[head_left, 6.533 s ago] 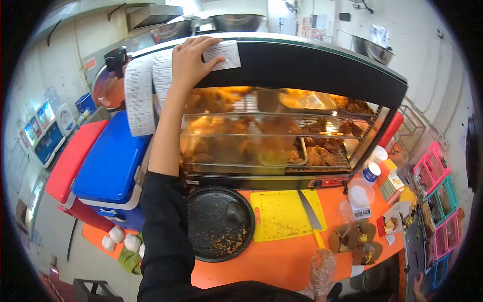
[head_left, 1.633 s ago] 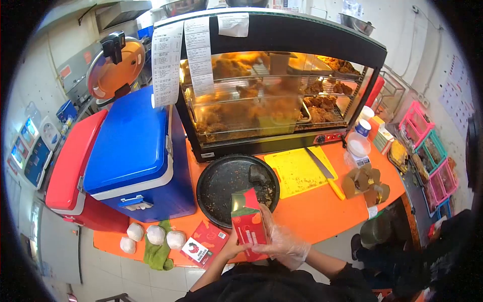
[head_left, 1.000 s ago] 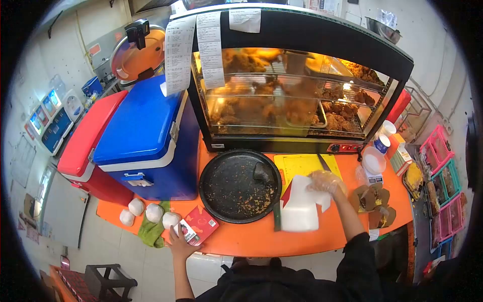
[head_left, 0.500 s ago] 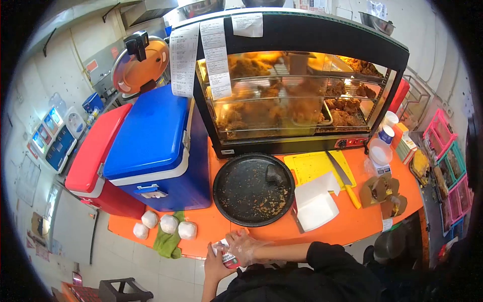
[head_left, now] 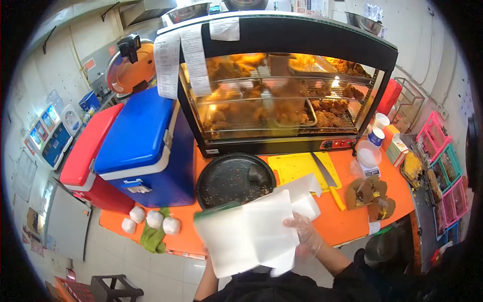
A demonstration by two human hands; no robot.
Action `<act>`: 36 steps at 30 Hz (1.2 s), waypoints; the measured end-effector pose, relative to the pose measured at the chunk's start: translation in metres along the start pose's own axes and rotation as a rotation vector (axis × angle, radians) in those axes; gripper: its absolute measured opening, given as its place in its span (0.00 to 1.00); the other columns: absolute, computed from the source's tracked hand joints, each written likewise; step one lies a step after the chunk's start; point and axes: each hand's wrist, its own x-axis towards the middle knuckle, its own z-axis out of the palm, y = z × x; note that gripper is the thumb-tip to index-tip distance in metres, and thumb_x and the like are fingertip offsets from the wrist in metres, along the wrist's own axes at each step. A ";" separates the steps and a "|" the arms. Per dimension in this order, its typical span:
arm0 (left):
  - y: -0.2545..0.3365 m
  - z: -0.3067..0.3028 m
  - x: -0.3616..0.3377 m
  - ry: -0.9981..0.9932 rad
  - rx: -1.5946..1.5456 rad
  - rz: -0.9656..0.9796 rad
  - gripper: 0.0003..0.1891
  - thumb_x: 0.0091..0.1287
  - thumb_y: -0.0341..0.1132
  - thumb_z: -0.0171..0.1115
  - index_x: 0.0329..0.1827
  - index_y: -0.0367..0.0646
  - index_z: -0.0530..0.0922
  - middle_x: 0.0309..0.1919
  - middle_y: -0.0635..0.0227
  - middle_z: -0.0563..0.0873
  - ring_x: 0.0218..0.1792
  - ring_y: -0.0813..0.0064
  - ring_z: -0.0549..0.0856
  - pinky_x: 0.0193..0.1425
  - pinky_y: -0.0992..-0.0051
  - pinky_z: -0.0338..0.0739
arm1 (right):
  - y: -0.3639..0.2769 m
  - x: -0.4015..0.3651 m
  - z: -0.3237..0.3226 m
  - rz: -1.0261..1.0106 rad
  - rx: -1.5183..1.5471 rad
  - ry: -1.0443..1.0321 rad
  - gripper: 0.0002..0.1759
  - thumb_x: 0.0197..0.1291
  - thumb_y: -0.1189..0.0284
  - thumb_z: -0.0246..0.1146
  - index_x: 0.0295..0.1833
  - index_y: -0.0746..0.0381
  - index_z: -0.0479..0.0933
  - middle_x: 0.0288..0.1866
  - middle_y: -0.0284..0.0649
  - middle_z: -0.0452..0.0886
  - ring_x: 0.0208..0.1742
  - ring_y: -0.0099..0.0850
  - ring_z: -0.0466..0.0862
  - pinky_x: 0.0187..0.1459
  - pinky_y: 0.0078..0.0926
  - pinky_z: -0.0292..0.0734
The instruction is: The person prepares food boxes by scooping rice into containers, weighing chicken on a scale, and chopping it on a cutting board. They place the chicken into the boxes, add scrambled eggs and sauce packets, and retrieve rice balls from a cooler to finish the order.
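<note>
A white paper food box (head_left: pixel 246 231), unfolded with its plain inside facing up, is held in front of my body over the table's near edge. My right hand (head_left: pixel 303 234), in a clear plastic glove, grips its right side with the thumb on top. At the left side my left hand (head_left: pixel 207 267) supports the box from below; its fingers are mostly hidden behind the paper. Beyond the right side, a second open white box (head_left: pixel 306 204) lies partly covered. The round black tray (head_left: pixel 229 176), with brown crumbs, sits just behind the held box.
A yellow cutting board (head_left: pixel 289 168) carries a knife (head_left: pixel 327 178) with a yellow handle. Brown cartons (head_left: pixel 359 194) stand right. A glass warmer (head_left: pixel 221 144) holding fried chicken is behind. Blue (head_left: pixel 133 136) and red (head_left: pixel 85 161) coolers, wrapped white balls (head_left: pixel 155 219) and a green cloth (head_left: pixel 152 237) are left.
The folded printed box in my hands has been opened out into a wide white sheet. My right hand has moved right, away from my left. The view has shifted slightly.
</note>
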 end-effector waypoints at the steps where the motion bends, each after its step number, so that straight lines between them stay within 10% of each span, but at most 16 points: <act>1: -0.013 0.021 0.024 -0.061 0.047 -0.025 0.32 0.62 0.38 0.58 0.69 0.41 0.59 0.63 0.55 0.68 0.64 0.60 0.69 0.65 0.66 0.66 | 0.048 -0.003 -0.064 -0.321 -0.413 0.046 0.28 0.53 0.68 0.62 0.59 0.68 0.69 0.52 0.45 0.78 0.54 0.34 0.78 0.55 0.33 0.73; 3: -0.045 0.055 0.065 -0.149 0.180 -0.045 0.29 0.63 0.39 0.55 0.68 0.42 0.61 0.62 0.55 0.70 0.63 0.60 0.71 0.65 0.67 0.66 | 0.021 -0.029 -0.105 -0.355 -0.582 0.210 0.23 0.52 0.69 0.63 0.54 0.68 0.73 0.45 0.42 0.80 0.49 0.29 0.79 0.51 0.28 0.74; 6: -0.087 0.097 0.103 -0.232 0.588 0.058 0.25 0.66 0.39 0.52 0.66 0.44 0.66 0.60 0.56 0.73 0.61 0.60 0.73 0.64 0.68 0.67 | -0.118 -0.080 -0.122 0.114 -0.765 0.232 0.14 0.54 0.73 0.62 0.45 0.69 0.78 0.36 0.35 0.81 0.37 0.25 0.80 0.42 0.23 0.76; 8: -0.095 0.114 0.118 -0.270 1.094 0.212 0.23 0.67 0.40 0.50 0.65 0.45 0.68 0.59 0.56 0.75 0.60 0.60 0.74 0.64 0.69 0.67 | -0.088 -0.113 -0.209 0.285 -0.728 0.384 0.14 0.52 0.71 0.62 0.45 0.65 0.78 0.35 0.36 0.83 0.32 0.27 0.82 0.39 0.26 0.76; 9: -0.081 0.129 0.108 -0.337 1.315 0.266 0.20 0.66 0.39 0.51 0.60 0.47 0.73 0.56 0.58 0.76 0.57 0.60 0.76 0.59 0.64 0.72 | -0.100 -0.109 -0.198 0.318 -0.760 0.339 0.14 0.52 0.71 0.62 0.45 0.65 0.78 0.35 0.36 0.83 0.32 0.27 0.82 0.39 0.26 0.76; 11: -0.122 0.125 0.112 -0.100 1.504 0.076 0.13 0.65 0.38 0.52 0.47 0.44 0.77 0.47 0.58 0.76 0.50 0.58 0.78 0.49 0.61 0.76 | -0.124 -0.092 -0.147 0.241 -1.920 0.193 0.12 0.52 0.68 0.61 0.44 0.58 0.79 0.35 0.42 0.83 0.37 0.37 0.83 0.41 0.34 0.77; 18: -0.084 0.104 0.095 0.015 1.431 0.218 0.12 0.61 0.35 0.56 0.45 0.45 0.78 0.50 0.60 0.73 0.46 0.59 0.77 0.49 0.63 0.75 | -0.066 -0.022 -0.241 0.374 -1.930 0.334 0.18 0.59 0.58 0.53 0.52 0.51 0.77 0.48 0.47 0.80 0.52 0.44 0.78 0.51 0.39 0.73; 21: -0.065 0.108 0.073 -0.066 1.199 0.193 0.14 0.61 0.35 0.56 0.49 0.47 0.78 0.59 0.59 0.71 0.51 0.59 0.77 0.51 0.64 0.74 | -0.093 -0.019 -0.110 0.502 -1.809 0.651 0.19 0.61 0.67 0.53 0.58 0.58 0.73 0.54 0.48 0.77 0.56 0.46 0.76 0.57 0.37 0.70; 23: -0.061 0.087 0.064 -0.153 1.293 0.612 0.15 0.62 0.34 0.55 0.52 0.47 0.78 0.65 0.58 0.67 0.53 0.58 0.77 0.53 0.63 0.74 | -0.085 -0.011 -0.046 0.030 -1.891 0.667 0.19 0.61 0.70 0.54 0.58 0.60 0.72 0.55 0.48 0.76 0.57 0.46 0.75 0.58 0.37 0.69; 26: -0.007 0.020 0.013 0.171 1.205 0.584 0.16 0.58 0.28 0.54 0.51 0.46 0.78 0.57 0.58 0.75 0.54 0.59 0.77 0.55 0.64 0.73 | -0.067 0.009 0.019 -0.672 -1.893 0.660 0.19 0.60 0.74 0.55 0.58 0.64 0.71 0.57 0.48 0.75 0.58 0.46 0.74 0.61 0.37 0.67; 31: 0.108 -0.125 -0.111 0.922 1.189 0.685 0.15 0.56 0.23 0.52 0.47 0.42 0.78 0.48 0.58 0.79 0.50 0.60 0.79 0.56 0.67 0.72 | 0.058 0.094 0.158 -0.716 -1.204 0.141 0.20 0.54 0.76 0.62 0.54 0.61 0.74 0.54 0.44 0.77 0.58 0.41 0.75 0.59 0.35 0.67; 36: 0.193 -0.208 -0.208 1.486 0.992 0.537 0.13 0.61 0.29 0.56 0.49 0.39 0.75 0.44 0.56 0.80 0.48 0.58 0.79 0.53 0.64 0.72 | 0.026 0.175 0.320 -0.798 -1.284 -0.193 0.13 0.55 0.74 0.62 0.48 0.58 0.78 0.49 0.42 0.79 0.53 0.39 0.78 0.54 0.32 0.71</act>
